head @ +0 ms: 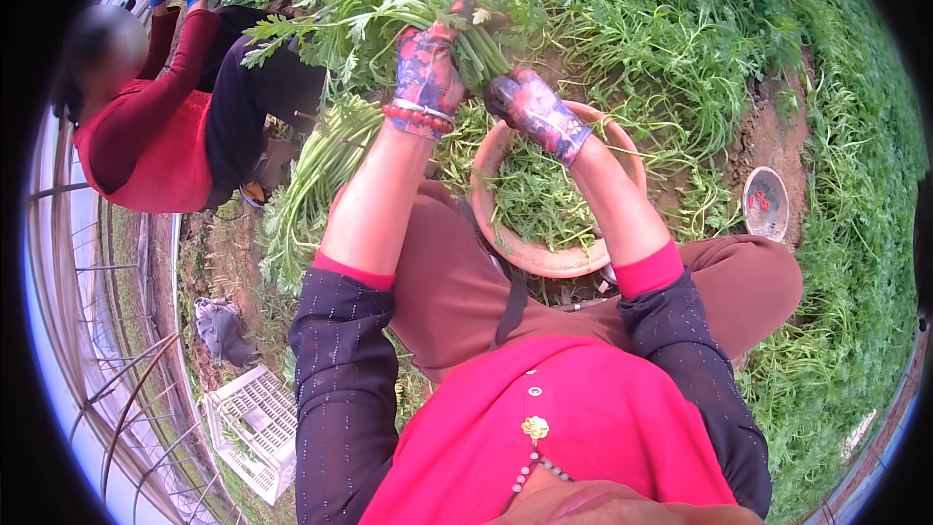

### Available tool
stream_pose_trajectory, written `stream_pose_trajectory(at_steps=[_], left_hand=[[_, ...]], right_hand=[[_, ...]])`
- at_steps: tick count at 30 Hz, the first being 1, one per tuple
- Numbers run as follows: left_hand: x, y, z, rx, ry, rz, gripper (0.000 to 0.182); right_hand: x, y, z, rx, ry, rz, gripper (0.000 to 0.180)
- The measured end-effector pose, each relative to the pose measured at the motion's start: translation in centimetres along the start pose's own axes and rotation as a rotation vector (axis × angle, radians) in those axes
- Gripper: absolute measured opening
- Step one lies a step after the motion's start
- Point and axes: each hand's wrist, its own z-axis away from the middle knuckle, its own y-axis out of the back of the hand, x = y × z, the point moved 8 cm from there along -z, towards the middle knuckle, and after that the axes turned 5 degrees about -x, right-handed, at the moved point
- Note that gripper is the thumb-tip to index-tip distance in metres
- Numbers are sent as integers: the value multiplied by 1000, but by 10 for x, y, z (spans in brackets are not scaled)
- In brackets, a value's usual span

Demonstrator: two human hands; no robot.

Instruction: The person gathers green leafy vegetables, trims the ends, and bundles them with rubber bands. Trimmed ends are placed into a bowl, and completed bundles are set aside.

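My left hand [428, 76], in a floral-patterned glove with a red bead bracelet at the wrist, grips a bunch of leafy greens [477, 51], apparently garland chrysanthemum. The leaves fan out to the far left, and the pale stems point back toward me. At the stem ends is my right hand [536, 109], in a matching glove, with its fingers curled against them; its fingertips are partly hidden. Below that hand, between my legs, stands a round orange-brown tub [485, 193] holding loose leafy cuttings [543, 197].
Cut greens [328, 153] lie piled left of my knee. Growing greens [700, 36] fill the far side and right. A small bowl [774, 222] with red items sits on bare soil. At left are a co-worker [146, 138], a grey cloth [222, 328] and a white plastic crate [259, 415].
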Motion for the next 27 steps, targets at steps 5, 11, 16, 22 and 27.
stream_pose_trajectory(at_steps=[5, 11, 16, 22, 27], left_hand=[[16, -2, -1, -226, 93, 147, 28], [7, 7, 8, -177, 246, 120, 32], [-6, 16, 16, -42, 219, -367, 51], [-4, 15, 21, 111, 245, -458, 40], [19, 2, 18, 67, 120, -714, 35]], right_hand=[[79, -22, 23, -432, -225, 1111, 42], [-38, 100, 47, 626, 404, -272, 25], [-108, 78, 22, 469, 230, 156, 57], [-125, 105, 47, 719, 494, 377, 20], [-44, 130, 45, 322, -273, 923, 63]])
